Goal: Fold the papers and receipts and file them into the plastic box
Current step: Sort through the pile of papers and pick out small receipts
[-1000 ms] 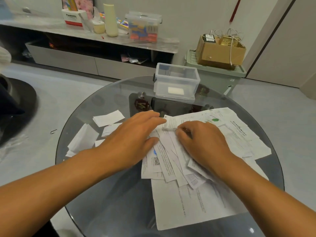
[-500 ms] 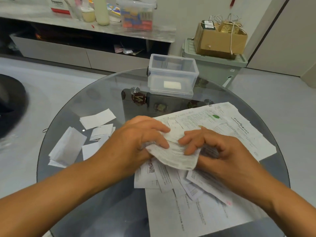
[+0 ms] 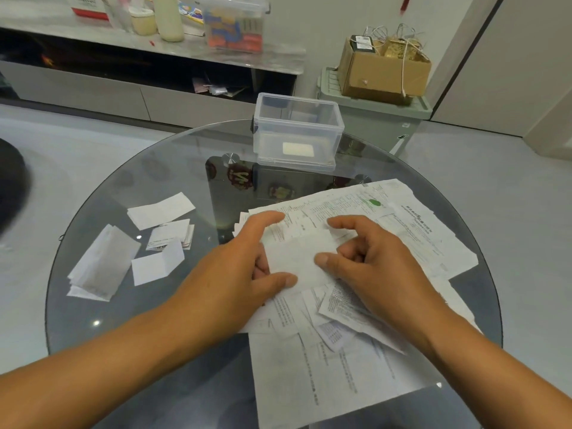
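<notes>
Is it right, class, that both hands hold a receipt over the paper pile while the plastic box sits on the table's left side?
No. The head view shows the plastic box at the table's far edge. Both the left hand and right hand do hold a receipt over the paper pile.

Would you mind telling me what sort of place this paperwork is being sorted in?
Most likely a home living room: a round glass table strewn with receipts, a long low media-style cabinet along the wall, and a cardboard box sitting on a storage bin.
</notes>
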A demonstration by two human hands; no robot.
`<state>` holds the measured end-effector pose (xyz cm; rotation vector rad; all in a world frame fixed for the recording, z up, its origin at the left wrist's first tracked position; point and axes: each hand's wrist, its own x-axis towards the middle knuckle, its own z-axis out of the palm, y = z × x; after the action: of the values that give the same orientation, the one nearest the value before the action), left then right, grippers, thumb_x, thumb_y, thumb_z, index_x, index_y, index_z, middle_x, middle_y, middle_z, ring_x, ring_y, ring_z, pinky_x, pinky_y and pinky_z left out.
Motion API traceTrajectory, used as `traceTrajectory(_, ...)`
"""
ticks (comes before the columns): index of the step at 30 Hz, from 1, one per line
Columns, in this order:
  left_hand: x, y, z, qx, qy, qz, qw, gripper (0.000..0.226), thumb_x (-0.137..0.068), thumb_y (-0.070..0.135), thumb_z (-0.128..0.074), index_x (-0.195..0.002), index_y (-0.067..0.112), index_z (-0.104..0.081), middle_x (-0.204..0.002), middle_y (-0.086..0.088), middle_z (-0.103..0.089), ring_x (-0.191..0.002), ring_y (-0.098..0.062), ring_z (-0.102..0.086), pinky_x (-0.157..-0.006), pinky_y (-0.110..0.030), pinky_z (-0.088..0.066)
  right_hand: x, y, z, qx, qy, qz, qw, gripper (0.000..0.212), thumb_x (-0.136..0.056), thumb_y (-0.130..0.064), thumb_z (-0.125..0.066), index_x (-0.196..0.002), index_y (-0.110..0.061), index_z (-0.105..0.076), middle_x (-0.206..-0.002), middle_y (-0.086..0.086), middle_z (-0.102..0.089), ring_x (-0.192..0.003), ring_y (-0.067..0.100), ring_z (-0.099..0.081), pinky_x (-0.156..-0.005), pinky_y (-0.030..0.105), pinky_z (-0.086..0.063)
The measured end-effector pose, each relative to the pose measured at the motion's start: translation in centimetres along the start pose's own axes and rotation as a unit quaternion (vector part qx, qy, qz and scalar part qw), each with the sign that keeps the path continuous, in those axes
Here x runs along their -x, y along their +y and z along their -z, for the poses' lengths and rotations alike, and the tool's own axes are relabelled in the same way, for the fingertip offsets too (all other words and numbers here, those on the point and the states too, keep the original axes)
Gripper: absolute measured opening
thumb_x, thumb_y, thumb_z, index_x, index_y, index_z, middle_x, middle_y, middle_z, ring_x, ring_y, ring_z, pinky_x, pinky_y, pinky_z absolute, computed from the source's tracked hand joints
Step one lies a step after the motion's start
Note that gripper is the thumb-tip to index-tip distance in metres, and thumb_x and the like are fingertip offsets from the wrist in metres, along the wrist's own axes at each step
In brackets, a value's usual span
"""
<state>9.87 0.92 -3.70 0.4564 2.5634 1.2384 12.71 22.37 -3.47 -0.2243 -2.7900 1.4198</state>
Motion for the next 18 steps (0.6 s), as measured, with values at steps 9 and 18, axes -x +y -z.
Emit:
traceTrajectory(9,0.6,-0.7,0.2,-0.351,0.039,-0.209,0.912,0.061,-0.089,0.075,-0.041,-0.121,0.032,-0.071,-0.126,0.008,-0.062,-0.106,-0.017,-0.059,-0.082,-0.036,-0.053,0.0,0.6,-0.8,0.075,0.004,0.012,0.997,0.027,-0.099,-0.043,-0.065,-0.120,-0.050,-0.050,-0.085,-0.015,-0.065,-0.077,0.008,-0.061,-0.073,0.033,-0.051)
traceTrajectory(18,-0.4,-0.3,0.2,-0.293,0.033,-0.206,0.933,0.051,-0.100,0.052,-0.027,-0.096,0.027,-0.070,-0.093,0.011,-0.068,-0.083,-0.010,-0.059,-0.072,-0.031,-0.054,0.3,-0.8,1.8,0.165,-0.156,0.022,0.974,0.047,-0.076,-0.061,-0.079,-0.116,-0.053,-0.057,-0.113,-0.037,-0.041,-0.096,-0.015,-0.047,-0.075,0.015,-0.040)
